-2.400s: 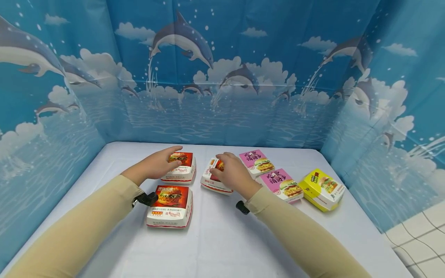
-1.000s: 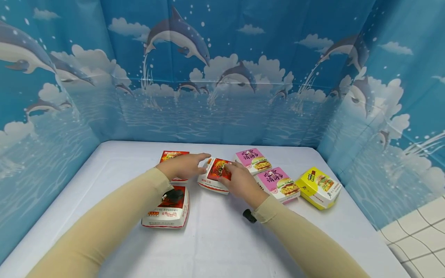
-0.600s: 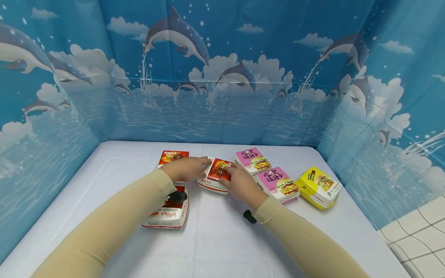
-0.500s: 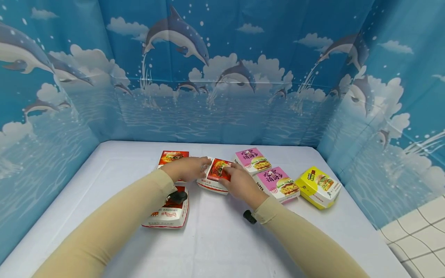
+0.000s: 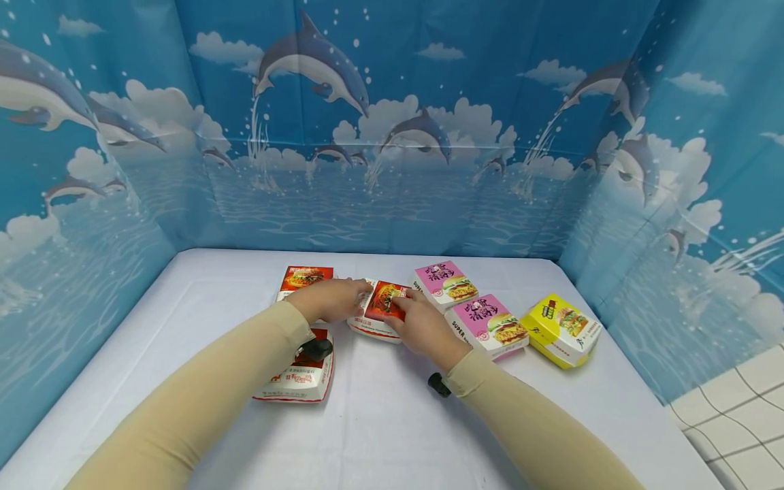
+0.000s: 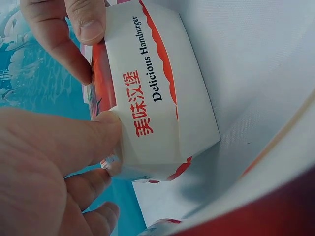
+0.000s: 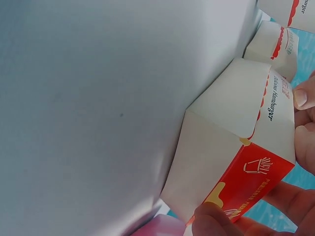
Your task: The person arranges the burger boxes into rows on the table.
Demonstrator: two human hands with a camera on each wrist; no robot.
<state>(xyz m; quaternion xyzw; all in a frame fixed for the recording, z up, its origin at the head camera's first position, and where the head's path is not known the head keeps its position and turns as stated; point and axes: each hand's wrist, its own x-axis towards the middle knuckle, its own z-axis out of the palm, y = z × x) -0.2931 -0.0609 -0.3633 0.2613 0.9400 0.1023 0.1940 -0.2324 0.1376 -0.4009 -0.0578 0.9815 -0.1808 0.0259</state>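
Note:
A red-and-white cardboard burger box (image 5: 386, 299) sits in the middle of the white table, its red top printed with a burger. My left hand (image 5: 331, 299) pinches its left corner; in the left wrist view the thumb (image 6: 106, 130) lies on the lid's edge with fingers below it. From the other side my right hand (image 5: 425, 327) holds the box, thumb and fingers against its red-printed side in the right wrist view. The lid looks closed. My left wrist and hand partly cover two similar boxes, one behind (image 5: 306, 277) and one nearer (image 5: 300, 384).
Right of the held box lie two pink burger boxes, one farther back (image 5: 447, 282) and one nearer (image 5: 490, 323). A yellow-and-white box (image 5: 560, 330) stands at the far right. Blue dolphin-print curtain (image 5: 392, 204) closes off the table's back and sides.
My left hand has moved right, from above the back left box to the middle box, and taken hold of its corner. The right hand has stayed at that box, its fingers shifting slightly.

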